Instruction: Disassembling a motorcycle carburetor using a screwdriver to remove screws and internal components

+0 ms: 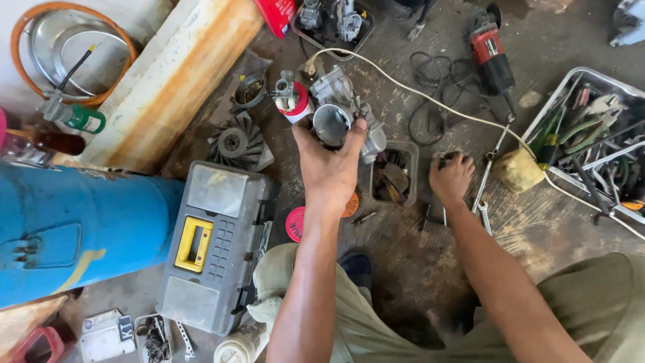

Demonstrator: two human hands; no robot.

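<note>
Head view: the left hand [329, 168] grips a metal carburetor [339, 121], fingers wrapped round its body, and holds it up above the oily floor [403, 269], between a grey toolbox [213, 245] and a small tray [396, 171] of parts. The round bore faces up toward the camera, so the bore's axis runs roughly along the line of sight; the body's long axis slants from upper left to lower right. The right hand [451, 176] is curled down on a small tool [443, 158] on the floor, beside the wrenches [485, 191]; what kind of tool cannot be told. To handle this well, I would keep the carburetor level and firmly held while the other hand fetches the tool.
</note>
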